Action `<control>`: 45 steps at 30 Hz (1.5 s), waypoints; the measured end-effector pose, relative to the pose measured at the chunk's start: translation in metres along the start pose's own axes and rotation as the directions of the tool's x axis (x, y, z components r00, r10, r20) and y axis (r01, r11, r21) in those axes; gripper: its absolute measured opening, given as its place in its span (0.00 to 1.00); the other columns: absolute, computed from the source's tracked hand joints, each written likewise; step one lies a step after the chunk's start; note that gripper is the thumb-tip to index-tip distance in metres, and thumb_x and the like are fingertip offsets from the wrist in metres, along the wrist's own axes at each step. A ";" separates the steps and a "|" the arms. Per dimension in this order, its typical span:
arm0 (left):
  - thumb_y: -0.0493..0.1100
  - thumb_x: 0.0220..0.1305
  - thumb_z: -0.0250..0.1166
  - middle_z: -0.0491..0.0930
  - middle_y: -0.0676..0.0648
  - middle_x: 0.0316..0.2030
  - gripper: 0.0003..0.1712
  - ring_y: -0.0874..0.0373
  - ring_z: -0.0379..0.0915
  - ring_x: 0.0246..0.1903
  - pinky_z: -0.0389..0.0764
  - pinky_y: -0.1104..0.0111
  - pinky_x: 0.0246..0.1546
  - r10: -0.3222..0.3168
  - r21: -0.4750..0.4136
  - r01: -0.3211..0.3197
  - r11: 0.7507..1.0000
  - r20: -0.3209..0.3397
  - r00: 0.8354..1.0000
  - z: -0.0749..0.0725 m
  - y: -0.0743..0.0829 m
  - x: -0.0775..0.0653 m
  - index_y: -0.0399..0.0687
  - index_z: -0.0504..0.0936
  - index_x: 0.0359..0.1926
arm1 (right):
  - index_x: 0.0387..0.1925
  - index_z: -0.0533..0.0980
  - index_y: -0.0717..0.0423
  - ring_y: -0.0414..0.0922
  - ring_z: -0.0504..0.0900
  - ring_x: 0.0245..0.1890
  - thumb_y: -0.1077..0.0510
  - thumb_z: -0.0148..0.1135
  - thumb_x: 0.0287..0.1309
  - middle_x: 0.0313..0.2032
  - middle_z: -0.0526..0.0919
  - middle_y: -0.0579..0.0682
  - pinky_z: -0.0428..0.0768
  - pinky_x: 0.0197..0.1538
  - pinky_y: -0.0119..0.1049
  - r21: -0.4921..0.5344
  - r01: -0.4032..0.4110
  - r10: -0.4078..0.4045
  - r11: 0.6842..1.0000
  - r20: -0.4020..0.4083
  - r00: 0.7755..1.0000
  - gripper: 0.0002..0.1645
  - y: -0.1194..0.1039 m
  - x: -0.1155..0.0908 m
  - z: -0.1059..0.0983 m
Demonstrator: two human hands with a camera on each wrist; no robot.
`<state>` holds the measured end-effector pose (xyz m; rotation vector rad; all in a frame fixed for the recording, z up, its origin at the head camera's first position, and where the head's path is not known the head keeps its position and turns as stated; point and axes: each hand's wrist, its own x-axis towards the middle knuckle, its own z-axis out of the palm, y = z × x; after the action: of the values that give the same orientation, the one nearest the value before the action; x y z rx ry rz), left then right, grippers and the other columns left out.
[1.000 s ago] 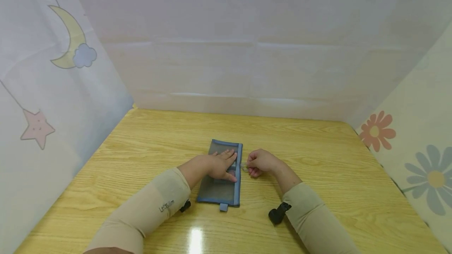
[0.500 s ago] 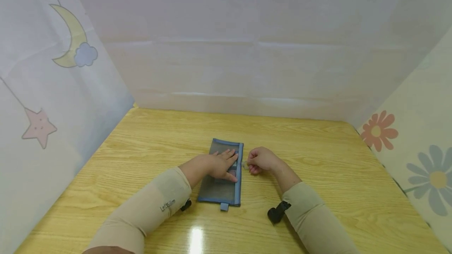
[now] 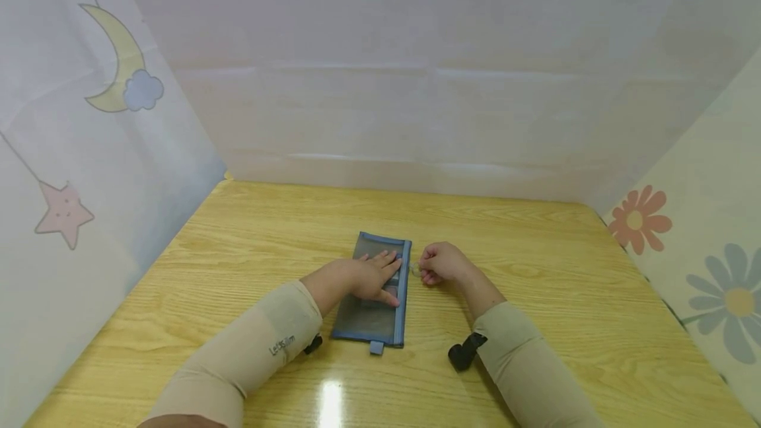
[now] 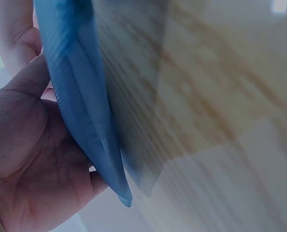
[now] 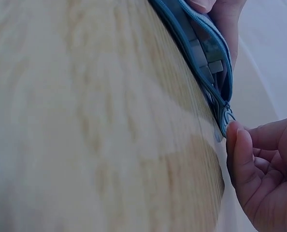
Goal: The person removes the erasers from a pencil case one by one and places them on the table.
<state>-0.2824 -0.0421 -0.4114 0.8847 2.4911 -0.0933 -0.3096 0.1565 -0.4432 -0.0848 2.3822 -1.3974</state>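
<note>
A flat blue-grey mesh zipper pouch (image 3: 364, 320) lies lengthwise on the wooden table, its zipper edge facing right. My left hand (image 3: 370, 281) rests on top with its fingers spread, pressing the pouch down. Beside the zipper edge, my right hand (image 3: 444, 263) pinches the ring-shaped zipper pull (image 3: 415, 270) between thumb and index finger. In the right wrist view, the pouch mouth gapes on the near side of the slider, and pale grey block-like things (image 5: 215, 66) show inside. The left wrist view has the pouch's folded end (image 4: 90, 111) against my palm.
A small fabric tab (image 3: 377, 347) sticks out from the pouch's near end. Printed sheets stand around the wooden table (image 3: 285, 223) at the back and both sides. Black straps with wrist cameras (image 3: 466, 351) sit on both sleeved forearms.
My right hand has moved a little toward the far end along the zipper edge, taking the zipper pull with it. My left hand stays in place on the pouch.
</note>
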 end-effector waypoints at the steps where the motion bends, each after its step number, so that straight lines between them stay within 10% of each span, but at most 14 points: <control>1: 0.72 0.57 0.44 0.31 0.50 0.71 0.51 0.57 0.26 0.69 0.40 0.57 0.66 -0.001 0.005 0.001 1.000 -0.002 1.000 0.000 0.000 0.000 0.52 0.36 0.71 | 0.28 0.73 0.68 0.42 0.78 0.18 0.67 0.52 0.60 0.20 0.77 0.53 0.79 0.25 0.35 0.002 -0.001 0.001 1.000 -0.003 1.000 0.07 0.000 0.000 0.000; 45: 0.72 0.57 0.44 0.33 0.47 0.71 0.52 0.54 0.28 0.69 0.43 0.55 0.66 0.028 0.031 -0.027 0.999 -0.024 0.999 0.002 0.000 -0.001 0.50 0.37 0.71 | 0.28 0.71 0.69 0.41 0.77 0.15 0.69 0.52 0.59 0.18 0.75 0.54 0.78 0.23 0.33 0.092 -0.037 0.055 0.995 -0.208 0.977 0.05 -0.001 0.032 0.001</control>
<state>-0.2810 -0.0430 -0.4132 0.9385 2.5054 -0.1129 -0.3388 0.1475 -0.4514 0.1479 2.4681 -1.5547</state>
